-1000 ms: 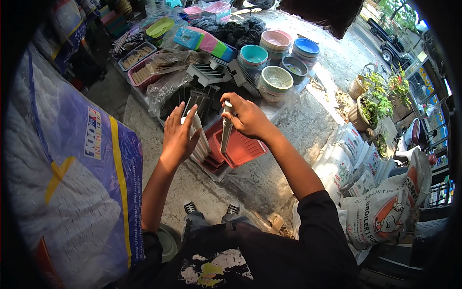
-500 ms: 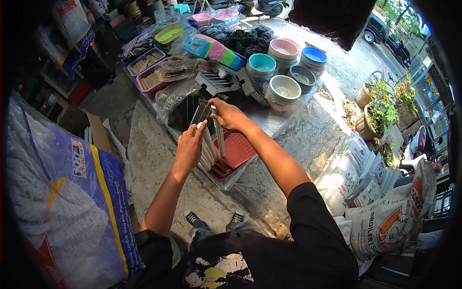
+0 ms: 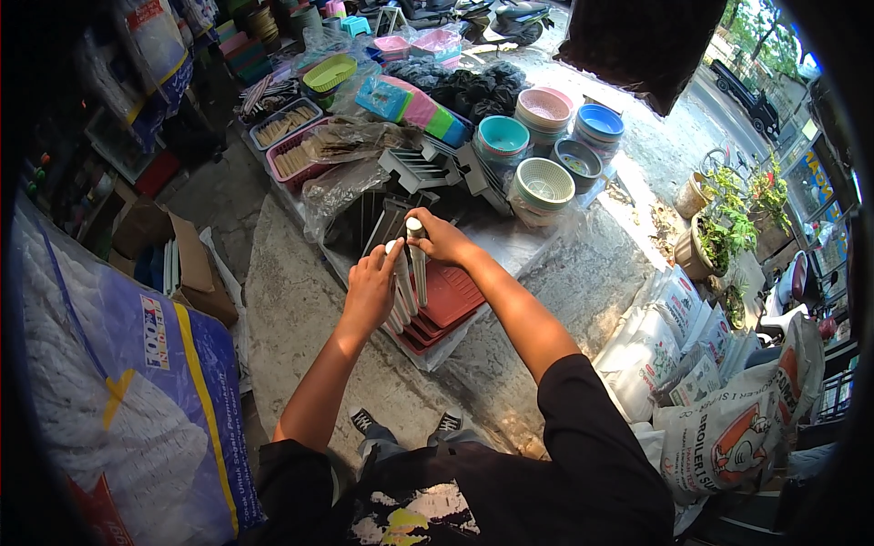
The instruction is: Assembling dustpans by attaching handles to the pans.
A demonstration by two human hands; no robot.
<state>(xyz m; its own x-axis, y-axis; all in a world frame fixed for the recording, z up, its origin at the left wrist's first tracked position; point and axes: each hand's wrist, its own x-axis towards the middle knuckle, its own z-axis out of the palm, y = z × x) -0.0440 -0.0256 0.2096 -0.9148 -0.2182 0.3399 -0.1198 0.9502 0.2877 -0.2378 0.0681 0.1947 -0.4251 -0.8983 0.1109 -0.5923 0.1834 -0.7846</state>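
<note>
**Reader:** In the head view, what lies at the centre of the dial?

**Author:** Nested red plastic dustpans on the grey concrete ground; their overlapping edges prevent an exact count. At least two upright white tubular handles rise from them, side by side.

**Reader:** And the hands?

**Author:** Two, both bare. The right hand, at twelve o'clock, grips the top of one handle between thumb and bent fingers. The left hand, towards nine, has bent fingers touching the top of the neighbouring handle; its palm is hidden, so I cannot tell whether it grips.

**Reader:** What surrounds them?

**Author:** At one o'clock, at least five stacks of round plastic basins and baskets, topped in pink, blue, teal, grey and cream. Between ten and eleven, two rectangular trays of pale sticks, one blue-rimmed and one pink. At nine, one brown cardboard box; past eight, one large purple-and-clear plastic package. Near three, two potted green plants. At four, one printed pale woven sack. Between six and seven, two black shoes with white laces.
</note>
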